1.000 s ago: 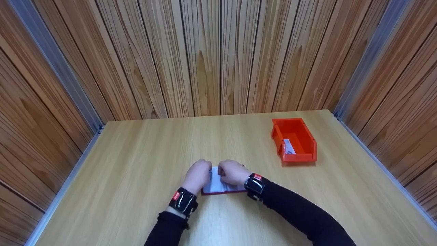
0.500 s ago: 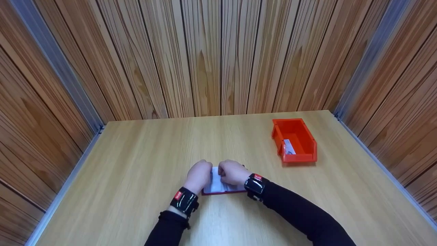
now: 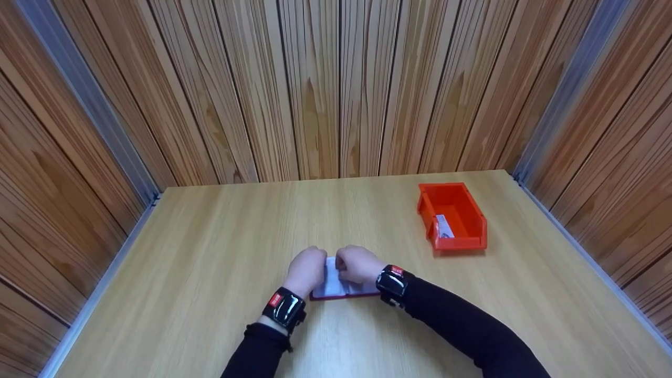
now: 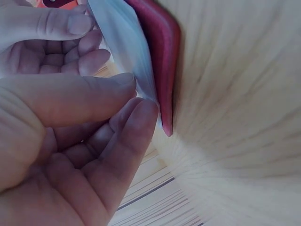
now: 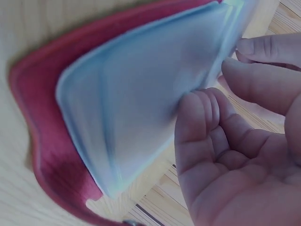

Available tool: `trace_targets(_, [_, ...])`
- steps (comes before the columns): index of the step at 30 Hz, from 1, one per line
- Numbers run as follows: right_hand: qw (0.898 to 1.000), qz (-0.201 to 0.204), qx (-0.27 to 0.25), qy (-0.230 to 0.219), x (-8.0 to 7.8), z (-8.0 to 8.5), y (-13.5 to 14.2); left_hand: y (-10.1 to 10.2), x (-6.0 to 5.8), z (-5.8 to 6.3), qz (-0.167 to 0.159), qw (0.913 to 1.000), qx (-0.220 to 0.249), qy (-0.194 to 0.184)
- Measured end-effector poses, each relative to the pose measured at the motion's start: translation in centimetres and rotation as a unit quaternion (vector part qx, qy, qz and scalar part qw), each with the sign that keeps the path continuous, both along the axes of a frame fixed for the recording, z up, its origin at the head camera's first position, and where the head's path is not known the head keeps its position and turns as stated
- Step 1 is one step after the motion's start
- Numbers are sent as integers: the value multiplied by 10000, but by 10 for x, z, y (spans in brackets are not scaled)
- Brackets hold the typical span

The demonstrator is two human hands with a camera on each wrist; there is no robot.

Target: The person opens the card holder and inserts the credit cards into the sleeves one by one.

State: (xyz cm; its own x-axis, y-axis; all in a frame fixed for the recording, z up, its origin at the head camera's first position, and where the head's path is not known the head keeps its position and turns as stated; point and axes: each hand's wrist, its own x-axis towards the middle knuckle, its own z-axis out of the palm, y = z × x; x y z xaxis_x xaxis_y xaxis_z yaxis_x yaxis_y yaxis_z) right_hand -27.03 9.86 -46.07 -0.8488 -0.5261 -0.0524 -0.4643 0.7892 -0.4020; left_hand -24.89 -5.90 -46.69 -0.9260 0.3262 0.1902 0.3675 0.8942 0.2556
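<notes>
A card holder (image 3: pixel 331 287) lies spread on the table before me, its clear plastic sleeves (image 5: pixel 141 89) lifted from the dark red cover (image 5: pixel 44 103). At the sleeves' left edge, my left hand (image 3: pixel 306 270) pinches a corner between thumb and forefinger, as the left wrist view shows. My right hand (image 3: pixel 359 265) is over the middle of the holder with curled fingers, thumb and fingertips at a sleeve's edge. Its exact hold is partly hidden. Part of the cover's strap with a metal snap (image 5: pixel 131 222) shows low in the right wrist view.
An orange-red bin (image 3: pixel 480 242) stands at the right rear of the wooden table (image 3: pixel 220 236), with a white printed card or slip (image 3: pixel 444 227) inside. Wood-grain panels (image 3: pixel 336 89) rise behind and on both sides.
Both hands stay almost where they were on the card holder. The left wrist has shifted very slightly; the holder and bin keep their places.
</notes>
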Motion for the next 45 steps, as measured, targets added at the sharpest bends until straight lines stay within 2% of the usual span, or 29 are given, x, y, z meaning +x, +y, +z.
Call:
trace_targets(4, [10000, -42, -76, 6, 0, 5, 5, 1, -1, -2, 8, 10000, -16, -23])
trace_targets(5, [9999, -67, -96, -7, 0, 7, 6, 1, 0, 0, 42, 9999, -28, -133])
trace_targets(14, [9971, -540, -284, -448, -7, 32, 22, 1, 0, 0, 122, 9996, -136, -223])
trace_targets(22, [9950, -745, -447, -495, -20, 57, 54, 1, -2, -5, 54, 10000, 26, -19])
trace_targets(27, [9950, -858, -331, -386, -26, 70, 77, 1, -3, -4, 67, 9999, -20, -108])
trace_targets(37, [9890, -1354, -295, -523, -37, 85, 113, 3, -3, -2, 274, 9980, -73, -568])
trace_targets(45, [9868, -1497, -325, -522, -47, 94, 137, 2, -2, -1, 218, 9985, -153, -480])
